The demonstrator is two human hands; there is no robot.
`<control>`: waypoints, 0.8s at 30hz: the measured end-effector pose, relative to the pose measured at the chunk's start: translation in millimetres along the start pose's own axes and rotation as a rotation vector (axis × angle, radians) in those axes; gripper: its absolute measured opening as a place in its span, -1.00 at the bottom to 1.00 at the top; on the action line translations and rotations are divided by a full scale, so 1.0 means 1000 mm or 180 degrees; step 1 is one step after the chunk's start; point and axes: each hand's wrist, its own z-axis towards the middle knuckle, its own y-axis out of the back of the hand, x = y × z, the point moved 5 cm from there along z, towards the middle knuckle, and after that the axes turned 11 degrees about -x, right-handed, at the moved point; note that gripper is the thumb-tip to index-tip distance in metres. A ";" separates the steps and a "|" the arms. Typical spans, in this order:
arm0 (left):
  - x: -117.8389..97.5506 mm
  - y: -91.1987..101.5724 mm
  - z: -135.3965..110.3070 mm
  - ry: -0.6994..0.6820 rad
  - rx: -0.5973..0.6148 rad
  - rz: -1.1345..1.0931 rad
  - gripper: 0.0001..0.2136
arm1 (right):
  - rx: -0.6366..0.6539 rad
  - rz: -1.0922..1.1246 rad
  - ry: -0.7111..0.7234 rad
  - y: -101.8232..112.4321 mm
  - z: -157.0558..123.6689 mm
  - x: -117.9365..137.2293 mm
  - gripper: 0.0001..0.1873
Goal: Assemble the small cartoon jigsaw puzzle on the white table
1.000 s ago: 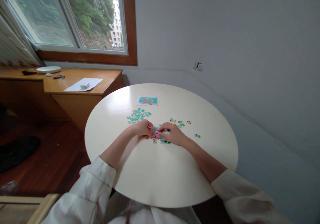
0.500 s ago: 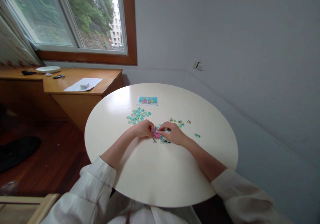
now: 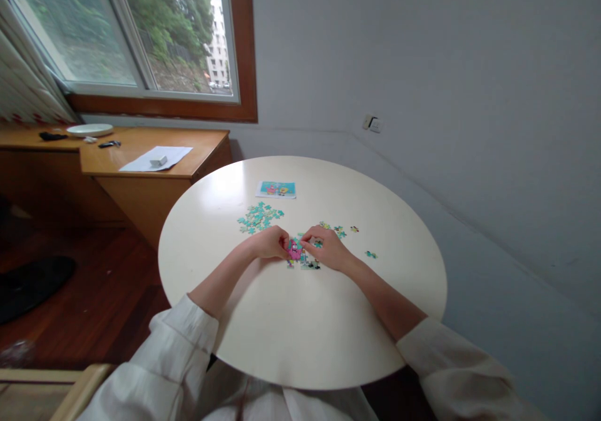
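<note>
A partly joined jigsaw puzzle [image 3: 295, 250] with a pink cartoon figure lies near the middle of the table, between my hands. My left hand [image 3: 271, 243] is closed, its curled fingertips gripping the puzzle's left edge by the pink pieces. Just right of the pink figure, my right hand [image 3: 323, 247] holds thumb and fingers together in a pinch low over the puzzle. Whatever is between those fingertips is too small to make out. The right hand covers part of the puzzle's right side.
A pile of loose turquoise puzzle pieces [image 3: 260, 217] lies beyond my left hand. More loose pieces [image 3: 339, 230] are behind my right hand, and a small joined piece [image 3: 370, 255] lies farther right. A picture card [image 3: 276, 189] rests at the back of the round table [image 3: 300, 333].
My right fingertips have drawn back slightly to the right, uncovering more of the pink figure's face. My left hand stays at the puzzle's left edge.
</note>
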 end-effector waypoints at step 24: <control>-0.005 -0.002 -0.002 -0.0040 0.0275 0.0049 -0.78 | -0.1172 -0.0254 -0.1007 0.055 0.008 -0.039 -0.81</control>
